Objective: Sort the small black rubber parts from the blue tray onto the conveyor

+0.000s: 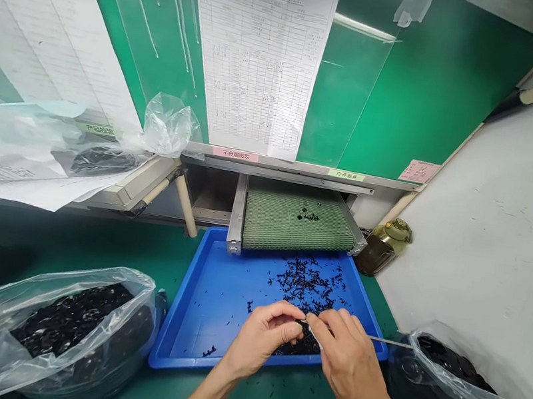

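A blue tray [208, 312] lies on the green bench under the end of a green conveyor belt [293, 224]. Small black plastic parts [308, 284] are scattered in the tray. Over the tray's near edge my left hand [262, 337] is closed in a pinch on a small black part [301, 325]. Beside it my right hand [347, 360] grips a thin metal rod [388, 341], whose free end sticks out to the right. The fingertips of both hands meet at the part.
A clear bag of black rings [69, 323] sits at the left, another bag of black parts [440, 382] at the right. A small glass bottle [386, 242] stands by the conveyor. Paper sheets [259, 57] hang on the green back panel.
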`<state>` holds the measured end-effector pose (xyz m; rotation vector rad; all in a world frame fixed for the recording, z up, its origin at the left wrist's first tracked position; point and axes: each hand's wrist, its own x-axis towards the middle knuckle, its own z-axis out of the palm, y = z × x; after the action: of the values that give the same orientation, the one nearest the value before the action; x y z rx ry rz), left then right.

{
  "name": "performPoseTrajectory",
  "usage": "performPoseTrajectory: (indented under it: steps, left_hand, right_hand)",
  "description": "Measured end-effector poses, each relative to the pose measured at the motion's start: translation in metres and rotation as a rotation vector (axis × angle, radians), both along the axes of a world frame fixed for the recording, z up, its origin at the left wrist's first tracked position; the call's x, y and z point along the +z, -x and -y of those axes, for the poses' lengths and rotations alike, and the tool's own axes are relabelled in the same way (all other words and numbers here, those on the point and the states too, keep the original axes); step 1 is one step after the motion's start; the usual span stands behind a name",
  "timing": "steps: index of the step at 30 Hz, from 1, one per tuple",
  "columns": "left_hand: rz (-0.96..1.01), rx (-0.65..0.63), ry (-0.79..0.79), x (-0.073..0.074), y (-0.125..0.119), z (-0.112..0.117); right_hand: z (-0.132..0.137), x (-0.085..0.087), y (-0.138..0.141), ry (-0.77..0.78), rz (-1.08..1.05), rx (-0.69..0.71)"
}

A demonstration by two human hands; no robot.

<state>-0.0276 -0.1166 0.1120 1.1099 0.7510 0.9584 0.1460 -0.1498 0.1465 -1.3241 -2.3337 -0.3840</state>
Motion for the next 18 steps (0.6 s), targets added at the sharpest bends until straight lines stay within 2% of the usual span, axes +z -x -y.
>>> performPoseTrajectory:
  steps: [7,18]
  left_hand:
    - [0.024,-0.005,0.031,0.000,0.005,-0.003]
    - [-0.097,-0.072,-0.066,0.005,0.015,-0.009]
  right_hand:
    - [-0.006,-0.001,-0.002,0.070,-0.026,0.056]
    - [-0.009,0.002,0.003,0.009,0.119,0.049]
